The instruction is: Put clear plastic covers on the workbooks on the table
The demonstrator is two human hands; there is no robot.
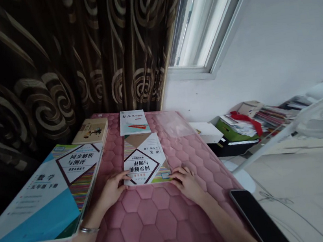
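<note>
A white workbook (145, 159) with a diamond title panel and striped corners lies flat in the middle of a pink quilted table cover (160, 224). My left hand (112, 189) rests at its near left corner, fingers on the edge. My right hand (185, 181) presses on its near right corner, fingers curled onto the cover. Both hands touch the book without lifting it. A silver bracelet (89, 229) circles my left wrist.
A stack of large workbooks (44, 194) lies at the left. A tan book (91, 131) and a thin white booklet (133, 122) lie farther back, a clear plastic sleeve (174, 124) beside them. A dark phone (259, 219) sits at the right edge. A patterned curtain hangs behind.
</note>
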